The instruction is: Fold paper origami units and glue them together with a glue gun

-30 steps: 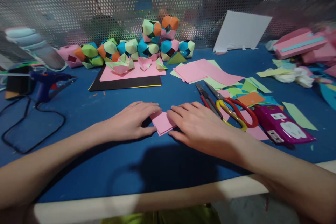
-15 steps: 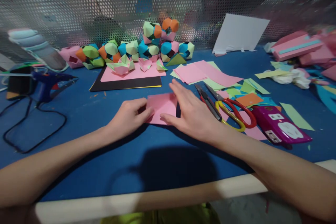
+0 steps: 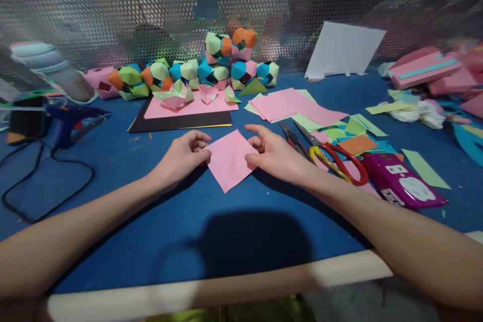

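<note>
A square of pink paper (image 3: 231,162) with a faint crease is held between my two hands, turned so that one corner points towards me. My left hand (image 3: 185,155) pinches its left corner between thumb and curled fingers. On the opposite corner, my right hand (image 3: 272,155) grips with the thumb on top and the fingers behind. Just right of that hand lie scissors (image 3: 337,158) with red and yellow handles and a dark-bladed cutting tool (image 3: 296,140). Folded pink and green pieces (image 3: 175,95) rest on pink and black sheets (image 3: 177,122) beyond my hands.
Folded paper balls (image 3: 213,70) stand along the perforated metal screen (image 3: 151,10). A blue glue gun (image 3: 70,121) with its cord and a bottle (image 3: 56,70) are at left. Pink sheets (image 3: 294,105), paper scraps (image 3: 358,143) and a purple case (image 3: 402,181) lie at right.
The pink paper has been turned from lying edge-on to a diamond position. Both hands have shifted to its side corners, and my right hand's fingers have curled from stretched out to gripping.
</note>
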`<state>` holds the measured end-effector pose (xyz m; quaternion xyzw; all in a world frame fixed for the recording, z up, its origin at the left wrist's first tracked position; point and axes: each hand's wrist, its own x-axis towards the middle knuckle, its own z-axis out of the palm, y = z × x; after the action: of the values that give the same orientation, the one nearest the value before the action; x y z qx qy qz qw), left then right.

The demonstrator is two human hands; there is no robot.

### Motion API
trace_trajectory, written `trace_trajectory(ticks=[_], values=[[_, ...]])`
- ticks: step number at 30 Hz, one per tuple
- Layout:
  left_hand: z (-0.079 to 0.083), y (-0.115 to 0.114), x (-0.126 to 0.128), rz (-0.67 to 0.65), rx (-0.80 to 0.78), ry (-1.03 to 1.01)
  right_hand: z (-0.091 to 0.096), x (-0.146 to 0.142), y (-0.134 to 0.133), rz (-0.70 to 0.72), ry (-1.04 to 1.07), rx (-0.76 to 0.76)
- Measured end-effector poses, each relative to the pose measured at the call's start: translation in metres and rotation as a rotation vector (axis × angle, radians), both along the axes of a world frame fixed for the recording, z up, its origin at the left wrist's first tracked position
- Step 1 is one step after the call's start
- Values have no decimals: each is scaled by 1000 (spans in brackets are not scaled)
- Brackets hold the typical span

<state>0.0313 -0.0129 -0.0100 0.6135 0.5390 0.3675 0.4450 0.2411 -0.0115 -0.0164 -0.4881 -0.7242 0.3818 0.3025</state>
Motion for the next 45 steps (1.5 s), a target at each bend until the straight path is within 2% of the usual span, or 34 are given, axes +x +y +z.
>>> trace_trajectory(ticks=[6,10,12,15,21,24,30,34,45], values=[[-3,4,-8,-141,166,327,3,-2,0,-80,-50,-52],[1,12,-14,-191,161,457,2,-1,1,-40,-138,4],[5,16,-18,-249,115,489,0,0,0,15,-194,78],[9,22,-24,-340,89,513,-6,1,0,147,-282,272],[10,34,-37,-521,219,602,-19,4,-2,373,-334,655],[11,36,-40,-575,235,611,-23,2,-4,418,-332,760],[12,35,-39,-598,242,593,-25,2,-5,539,-339,928],[13,37,-41,-620,225,577,-23,3,-6,607,-434,972],[12,42,-46,-674,218,593,-19,0,-7,636,-546,991]])
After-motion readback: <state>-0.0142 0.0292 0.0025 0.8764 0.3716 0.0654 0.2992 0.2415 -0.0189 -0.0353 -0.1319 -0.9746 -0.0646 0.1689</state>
